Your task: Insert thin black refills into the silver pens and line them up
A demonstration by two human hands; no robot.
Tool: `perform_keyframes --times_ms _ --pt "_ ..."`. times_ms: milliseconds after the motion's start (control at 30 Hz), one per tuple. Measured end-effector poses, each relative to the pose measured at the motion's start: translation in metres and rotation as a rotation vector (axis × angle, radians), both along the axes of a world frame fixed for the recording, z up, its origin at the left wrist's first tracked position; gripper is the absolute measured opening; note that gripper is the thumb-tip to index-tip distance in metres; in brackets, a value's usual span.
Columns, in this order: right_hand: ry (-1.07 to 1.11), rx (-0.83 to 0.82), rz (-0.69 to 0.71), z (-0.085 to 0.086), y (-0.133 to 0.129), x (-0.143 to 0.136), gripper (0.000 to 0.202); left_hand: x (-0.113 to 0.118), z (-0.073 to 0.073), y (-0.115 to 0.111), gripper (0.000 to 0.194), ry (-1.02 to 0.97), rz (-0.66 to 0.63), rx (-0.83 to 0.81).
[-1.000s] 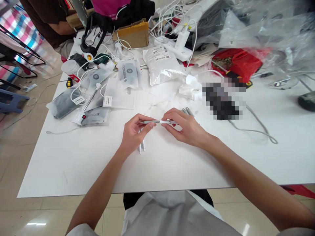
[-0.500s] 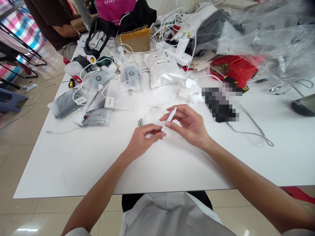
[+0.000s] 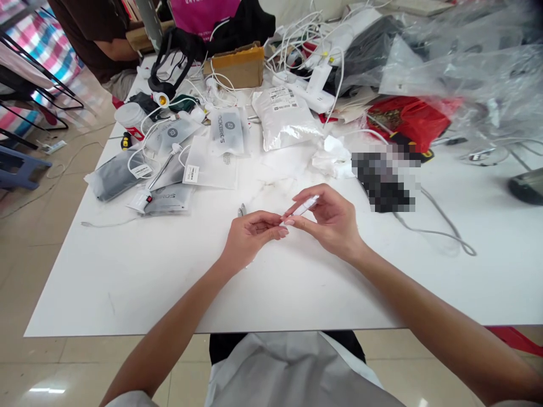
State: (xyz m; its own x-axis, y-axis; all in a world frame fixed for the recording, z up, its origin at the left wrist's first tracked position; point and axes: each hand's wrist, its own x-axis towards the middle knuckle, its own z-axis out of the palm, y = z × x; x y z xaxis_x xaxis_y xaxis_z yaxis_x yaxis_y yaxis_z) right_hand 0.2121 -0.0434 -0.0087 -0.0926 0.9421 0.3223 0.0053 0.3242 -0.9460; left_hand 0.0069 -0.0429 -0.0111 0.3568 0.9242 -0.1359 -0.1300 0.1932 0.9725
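A slim white tube (image 3: pixel 306 204) with a narrow tip is held over the table between my two hands, slanting up to the right. My right hand (image 3: pixel 333 223) pinches it between thumb and fingers. My left hand (image 3: pixel 250 234) closes its thumb and fingertips around the lower left end, which is mostly covered. Just behind my left hand, a small grey metal tool (image 3: pixel 241 210) lies on the white table (image 3: pixel 139 288); my hand partly hides it, so I cannot tell its kind.
Packaged pouches (image 3: pixel 169 199) and cables lie at the left. Behind are a white plastic parcel (image 3: pixel 288 118), a cardboard box (image 3: pixel 237 66) and a power strip (image 3: pixel 316 96). Crumpled tissue (image 3: pixel 333 158), a red bag (image 3: pixel 424 121) and clear plastic sheets (image 3: pixel 462 73) sit rightward. A person (image 3: pixel 93 39) is at far left.
The white tube has tipped from steep to flatter, its upper end swinging right and down. My right fingers have shifted along it; my left hand stays at the lower end.
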Motion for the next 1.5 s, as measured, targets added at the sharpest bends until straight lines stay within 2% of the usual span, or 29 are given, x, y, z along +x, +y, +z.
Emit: perform_keyframes --times_ms 100,200,267,367,567,767,867,1000,1133,1233,1333,1400,1500 --pt "-0.035 0.008 -0.010 0.001 -0.002 -0.001 0.039 0.001 0.002 -0.001 0.030 0.012 0.006 0.013" --pt "0.009 -0.029 0.109 0.006 -0.004 0.000 0.046 0.000 0.003 0.001 0.029 -0.015 0.052 0.021" --pt "0.037 -0.056 0.155 0.009 -0.005 0.001 0.042 -0.002 0.003 0.002 0.029 -0.022 0.074 0.024" --pt "0.047 -0.055 0.113 0.009 -0.004 -0.001 0.026 -0.005 0.002 0.002 0.028 -0.003 0.047 0.033" --pt "0.071 0.009 0.011 0.003 -0.002 -0.004 0.037 -0.001 0.000 -0.003 0.025 -0.013 -0.028 0.042" --pt "0.076 -0.105 0.166 0.007 -0.003 -0.001 0.043 0.001 0.003 0.000 0.030 -0.049 0.035 -0.013" --pt "0.109 -0.102 0.136 0.004 -0.002 -0.002 0.032 0.000 0.003 0.000 0.031 -0.058 0.026 -0.019" --pt "0.134 -0.047 0.055 0.002 0.000 -0.003 0.038 0.001 0.005 -0.002 0.030 -0.082 0.004 -0.010" --pt "0.090 -0.099 0.130 0.006 -0.002 -0.002 0.044 0.002 0.006 -0.002 0.031 -0.080 0.019 -0.009" --pt "0.115 -0.130 0.186 0.007 -0.005 -0.002 0.039 0.001 0.004 -0.001 0.031 -0.048 0.012 -0.005" --pt "0.150 -0.130 0.132 0.003 -0.003 -0.001 0.029 -0.003 0.005 0.001 0.031 -0.036 -0.088 0.020" --pt "0.171 -0.133 0.064 -0.001 0.000 -0.001 0.029 -0.006 0.006 0.003 0.035 -0.024 -0.164 0.040" --pt "0.190 -0.126 -0.016 -0.004 0.002 -0.002 0.035 -0.009 0.006 0.003 0.034 0.015 -0.165 0.040"
